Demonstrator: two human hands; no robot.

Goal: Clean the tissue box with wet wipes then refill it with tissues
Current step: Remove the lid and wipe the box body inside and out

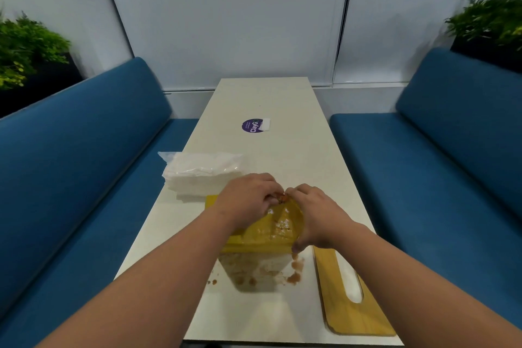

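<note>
both hands meet over a yellow tissue box (262, 232) in the middle of the long white table (282, 99). the left hand (248, 200) curls over the box's far top edge, fingers bent, and the right hand (313, 220) grips its right side; their fingertips pinch a small orange-brown bit between them. brown smears (293, 271) spot the box's clear front and the table just beside it. a yellow lid (350, 297) with a slot lies flat to the right. a bag of white tissues (200, 172) sits just behind, to the left.
</note>
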